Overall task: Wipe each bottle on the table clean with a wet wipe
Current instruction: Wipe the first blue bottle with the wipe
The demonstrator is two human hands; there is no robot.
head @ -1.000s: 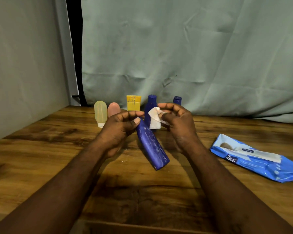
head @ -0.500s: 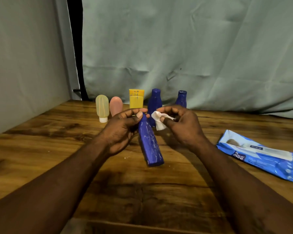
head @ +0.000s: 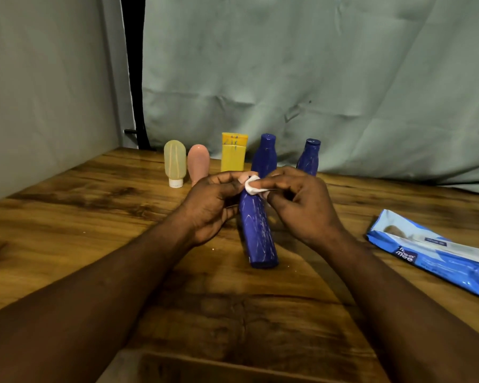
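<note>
Blue bottle [head: 257, 230] slants between the hands, cap up and away, base toward the person, low over the tabletop [head: 67, 217]. The left hand [head: 213, 205] curls its grip round the neck. The right hand [head: 302, 205] pinches the wipe [head: 252, 187] in its grip at the cap, with the bottle's body lying below it.

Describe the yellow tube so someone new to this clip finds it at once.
At the far edge of the wooden table, five containers stand in a row. The yellow tube is the middle one, between a pink bottle and a blue bottle; it alone is flat-topped.
</note>
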